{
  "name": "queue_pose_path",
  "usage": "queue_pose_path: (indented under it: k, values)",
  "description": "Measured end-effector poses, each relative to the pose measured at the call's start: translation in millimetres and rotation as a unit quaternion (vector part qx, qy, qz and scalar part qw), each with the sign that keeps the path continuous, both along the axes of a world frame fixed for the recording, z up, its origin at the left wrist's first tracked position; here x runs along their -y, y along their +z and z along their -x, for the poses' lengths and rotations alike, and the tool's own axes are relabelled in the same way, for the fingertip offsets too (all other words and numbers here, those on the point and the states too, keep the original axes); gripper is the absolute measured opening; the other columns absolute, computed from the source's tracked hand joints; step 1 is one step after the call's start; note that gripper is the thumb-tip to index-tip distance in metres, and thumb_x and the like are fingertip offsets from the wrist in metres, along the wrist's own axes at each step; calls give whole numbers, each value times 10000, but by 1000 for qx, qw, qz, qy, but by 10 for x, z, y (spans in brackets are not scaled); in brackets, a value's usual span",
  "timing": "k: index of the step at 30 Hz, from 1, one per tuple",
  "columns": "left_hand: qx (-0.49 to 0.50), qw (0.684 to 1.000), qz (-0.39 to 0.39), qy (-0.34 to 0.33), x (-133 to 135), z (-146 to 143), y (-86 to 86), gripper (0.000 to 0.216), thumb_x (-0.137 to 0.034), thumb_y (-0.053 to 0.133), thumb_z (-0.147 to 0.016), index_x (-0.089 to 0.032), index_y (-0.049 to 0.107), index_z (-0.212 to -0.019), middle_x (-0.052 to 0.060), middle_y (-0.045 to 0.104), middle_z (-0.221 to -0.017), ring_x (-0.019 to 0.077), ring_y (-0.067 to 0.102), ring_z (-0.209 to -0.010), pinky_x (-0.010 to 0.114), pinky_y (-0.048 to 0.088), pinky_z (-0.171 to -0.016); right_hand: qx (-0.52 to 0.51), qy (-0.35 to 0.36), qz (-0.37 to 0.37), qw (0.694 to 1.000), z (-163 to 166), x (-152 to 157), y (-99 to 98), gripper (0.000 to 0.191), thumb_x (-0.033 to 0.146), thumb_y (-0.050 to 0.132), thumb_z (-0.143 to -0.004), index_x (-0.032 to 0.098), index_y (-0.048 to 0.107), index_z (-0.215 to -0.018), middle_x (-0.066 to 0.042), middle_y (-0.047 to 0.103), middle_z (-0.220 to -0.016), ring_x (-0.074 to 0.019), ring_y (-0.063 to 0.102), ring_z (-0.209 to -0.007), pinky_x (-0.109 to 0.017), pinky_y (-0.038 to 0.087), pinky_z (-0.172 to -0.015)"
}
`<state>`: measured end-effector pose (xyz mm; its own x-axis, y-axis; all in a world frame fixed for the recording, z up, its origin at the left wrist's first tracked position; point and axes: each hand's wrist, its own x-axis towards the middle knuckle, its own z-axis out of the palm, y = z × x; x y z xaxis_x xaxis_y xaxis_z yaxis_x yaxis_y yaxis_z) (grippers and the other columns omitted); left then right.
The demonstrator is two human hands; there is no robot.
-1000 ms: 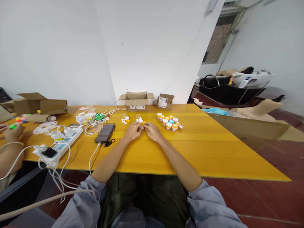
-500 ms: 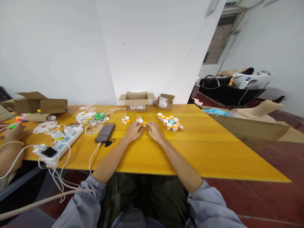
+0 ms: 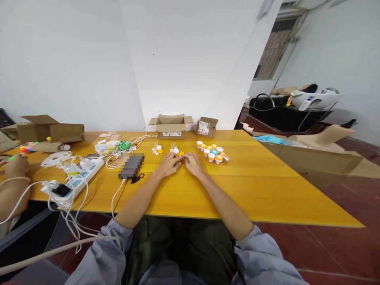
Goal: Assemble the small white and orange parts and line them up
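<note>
My left hand [image 3: 170,164] and my right hand [image 3: 193,163] rest on the table with fingertips almost meeting. Their fingers are closed around a small white piece [image 3: 180,156], mostly hidden by the fingertips. Just beyond it lies an orange toothed disc [image 3: 181,153]. A white round cap [image 3: 176,151] sits past my left fingers, with a clear ring [image 3: 173,145] and small white pieces behind it. Further left is a second group: an orange disc [image 3: 160,151], a white cap [image 3: 159,147] and small white bits.
Several capped containers [image 3: 211,157] with white, orange and teal tops stand right of my hands. Two cardboard boxes, one open [image 3: 170,128] and one smaller [image 3: 207,127], stand by the wall. A power strip [image 3: 77,183] with cables lies left, near another person's hand [image 3: 17,167].
My fingertips have drawn closer over the small white piece, which shows less than before. At the far left, the other person's hand has shifted slightly.
</note>
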<state>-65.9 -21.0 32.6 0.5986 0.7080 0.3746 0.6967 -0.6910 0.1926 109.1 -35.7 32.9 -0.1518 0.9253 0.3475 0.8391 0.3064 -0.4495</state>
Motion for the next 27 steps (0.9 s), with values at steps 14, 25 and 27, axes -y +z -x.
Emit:
queue_pose_path:
  k: [14, 25, 27]
  values:
    - [-3, 998, 21, 67, -187, -55, -118, 385, -420, 413, -999, -350, 562, -1347, 73, 555, -1241, 273, 526, -1169, 437, 439, -1013, 33, -62, 8, 998, -1, -9, -23, 406, 89, 451, -891, 239, 728, -1147, -72, 726, -1192, -227, 630, -1140, -338, 467, -1007]
    - [9, 998, 11, 59, -148, -58, -102, 333, -337, 443, -989, -293, 574, -1291, 80, 530, -1228, 262, 516, -1177, 448, 448, -1048, 76, -52, 14, 996, 63, 49, -60, 381, 208, 423, -961, 241, 645, -1268, -108, 610, -1405, -269, 528, -1267, -426, 428, -1028]
    - [16, 998, -2, 60, -132, -54, -108, 308, -317, 464, -980, -275, 586, -1260, 85, 532, -1212, 264, 519, -1165, 456, 448, -1056, 92, -39, 1, 995, 96, 71, -64, 387, 220, 413, -970, 235, 623, -1296, -113, 578, -1449, -269, 497, -1303, -443, 400, -1063]
